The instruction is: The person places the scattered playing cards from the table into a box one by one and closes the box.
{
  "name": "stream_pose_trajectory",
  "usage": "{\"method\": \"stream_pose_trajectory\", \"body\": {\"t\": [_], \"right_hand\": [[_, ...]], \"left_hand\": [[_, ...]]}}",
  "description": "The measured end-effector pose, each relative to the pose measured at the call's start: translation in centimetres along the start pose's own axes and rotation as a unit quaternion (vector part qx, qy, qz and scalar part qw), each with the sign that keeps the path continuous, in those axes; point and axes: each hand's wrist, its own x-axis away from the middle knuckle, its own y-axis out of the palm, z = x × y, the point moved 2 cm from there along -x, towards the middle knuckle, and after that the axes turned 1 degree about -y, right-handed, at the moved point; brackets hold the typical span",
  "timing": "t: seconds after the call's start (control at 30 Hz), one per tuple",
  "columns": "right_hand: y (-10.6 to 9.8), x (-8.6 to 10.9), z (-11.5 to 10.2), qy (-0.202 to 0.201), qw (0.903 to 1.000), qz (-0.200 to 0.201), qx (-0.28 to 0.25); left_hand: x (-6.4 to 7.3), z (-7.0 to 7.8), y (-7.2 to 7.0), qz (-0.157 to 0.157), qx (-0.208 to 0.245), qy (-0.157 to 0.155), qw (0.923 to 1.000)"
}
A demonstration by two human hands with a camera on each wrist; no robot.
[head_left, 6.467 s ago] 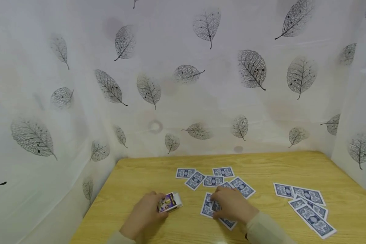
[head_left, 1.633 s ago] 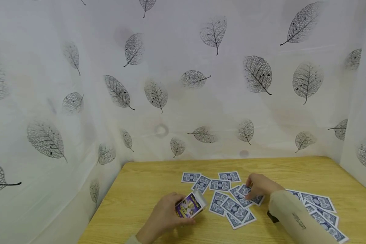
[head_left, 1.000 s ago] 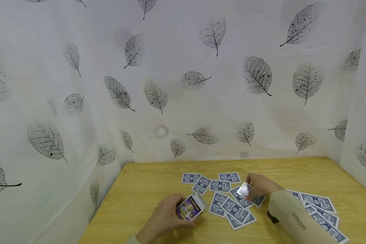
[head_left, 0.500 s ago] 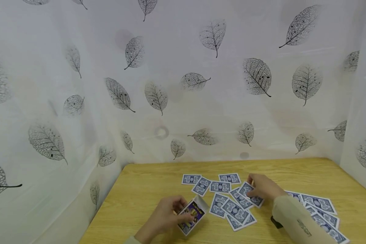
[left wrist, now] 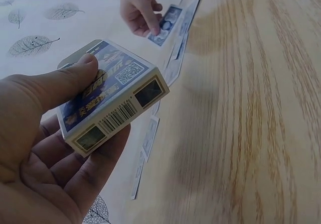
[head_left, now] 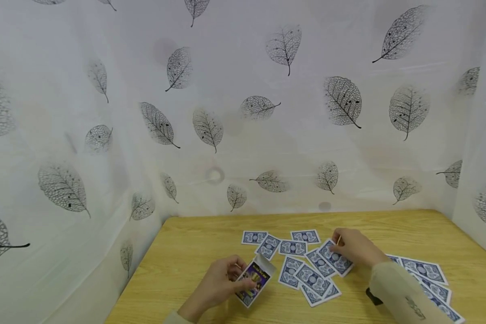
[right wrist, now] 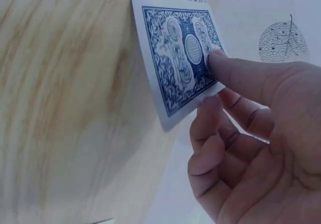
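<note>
In the head view my left hand (head_left: 218,282) grips a purple-and-white playing card box (head_left: 261,272), thumb across its front, with the pale flap standing out at the top end. The left wrist view shows the barcode end of this box (left wrist: 118,114) and fingers curled beneath it. My right hand (head_left: 357,248) pinches a blue-backed playing card (head_left: 337,261) between thumb and fingers at its far right edge. From the right wrist view, that card (right wrist: 183,53) stands tilted above the wooden table. Beside it, overlapping face-down cards (head_left: 312,280) lie between the two hands.
Several more face-down cards (head_left: 293,248) lie in a loose row toward the back. Another overlapping group of cards (head_left: 424,270) lies at the right, partly hidden by my right sleeve (head_left: 397,288). A leaf-patterned sheet (head_left: 243,148) rises behind the table (head_left: 194,243).
The left hand has lifted and tilted the box from its earlier place lower left. My right hand has moved rightward from the middle cards, and lately shifted slightly right with the pinched card.
</note>
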Motion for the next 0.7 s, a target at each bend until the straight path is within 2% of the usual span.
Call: {"method": "stream_pose_trajectory", "body": {"t": [0.13,0.7], "right_hand": [[-0.6,0.3,-0.4,-0.003,0.9999,0.008,-0.005],[-1.7,1.7,-1.6,-0.065,0.9959,0.058,-0.022]], "left_hand": [[0.0,0.0,-0.1,0.0,0.008,-0.004,1.0],[-0.2,0.3,-0.6,-0.005,0.018,-0.007,0.9998]]}}
